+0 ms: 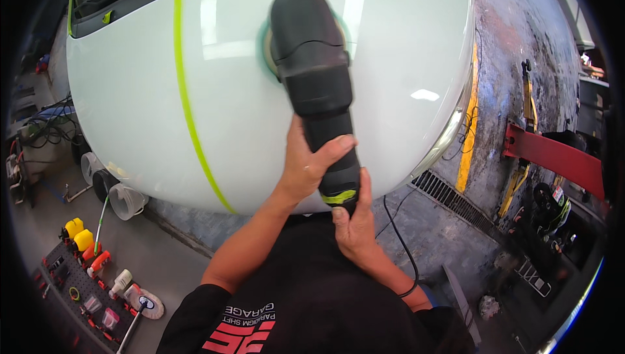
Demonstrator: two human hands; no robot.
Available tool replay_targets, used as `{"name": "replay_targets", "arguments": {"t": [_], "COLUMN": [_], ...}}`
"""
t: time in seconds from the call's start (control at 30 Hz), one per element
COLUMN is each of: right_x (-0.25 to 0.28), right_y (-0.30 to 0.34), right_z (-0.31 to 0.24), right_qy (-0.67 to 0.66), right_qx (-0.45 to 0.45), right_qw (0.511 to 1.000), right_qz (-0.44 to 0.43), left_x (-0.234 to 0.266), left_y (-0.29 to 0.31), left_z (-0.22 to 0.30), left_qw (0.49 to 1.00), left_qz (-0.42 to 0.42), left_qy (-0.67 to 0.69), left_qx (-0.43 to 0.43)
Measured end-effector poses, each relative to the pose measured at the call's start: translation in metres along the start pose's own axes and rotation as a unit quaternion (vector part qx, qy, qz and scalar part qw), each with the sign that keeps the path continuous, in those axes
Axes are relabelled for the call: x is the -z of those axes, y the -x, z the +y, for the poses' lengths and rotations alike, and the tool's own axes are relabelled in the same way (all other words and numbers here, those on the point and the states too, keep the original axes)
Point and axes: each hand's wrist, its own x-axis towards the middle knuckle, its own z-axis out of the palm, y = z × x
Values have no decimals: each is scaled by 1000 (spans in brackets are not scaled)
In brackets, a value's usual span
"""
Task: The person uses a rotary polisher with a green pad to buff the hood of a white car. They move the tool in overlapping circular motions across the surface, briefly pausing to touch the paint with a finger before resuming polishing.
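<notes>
- Polisher (pixel 319 87): its blurred pad (pixel 265 44) on the white hood (pixel 410 48); left hand (pixel 306 164) wrapped around the handle (pixel 330 131), right hand (pixel 356 229) clasping the tail end (pixel 338 196).
- Black shirt (pixel 312 276), beyond the hood's near edge: pink, white lettering (pixel 242 339).
- Green tape (pixel 187 110): down the hood's left part.
- Black cord (pixel 405 248): beyond the hood's near edge.
- Buckets (pixel 127 201) left, red beam (pixel 553 156) right of the hood.

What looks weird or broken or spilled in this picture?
Nothing looks spilled or broken on the white hood. The oddest bit is the bright green tape strip running across it, left of the polisher, standing out against the white. The floor on the right looks blotchy, maybe stained or worn.
</notes>
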Motion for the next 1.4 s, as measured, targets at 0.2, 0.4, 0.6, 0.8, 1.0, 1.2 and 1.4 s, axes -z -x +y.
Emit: {"name": "replay_targets", "arguments": {"t": [0.2,0.4,0.6,0.8,1.0,1.2,1.4], "right_x": [19,71,73,65,65,63,60], "right_y": [-56,-216,-300,-306,-309,-311,-311], "right_z": [-33,-48,-71,-70,-69,-68,-64], "right_qy": [31,-9,55,88,90,89,83], "right_qx": [108,32,55,91,92,102,116], "right_qw": [993,980,983,973,971,968,966], "right_qz": [-30,197,164,191,201,210,217], "left_x": [46,68,66,67,66,68,67], "left_y": [25,34,32,20,11,6,4], "left_z": [29,31,38,52,55,57,56], "left_qw": [996,993,978,976,975,977,981], "left_qz": [61,84,162,191,185,156,142], "left_qy": [68,76,129,108,120,140,126], "left_qx": [4,-22,-18,-7,0,25,27]}}
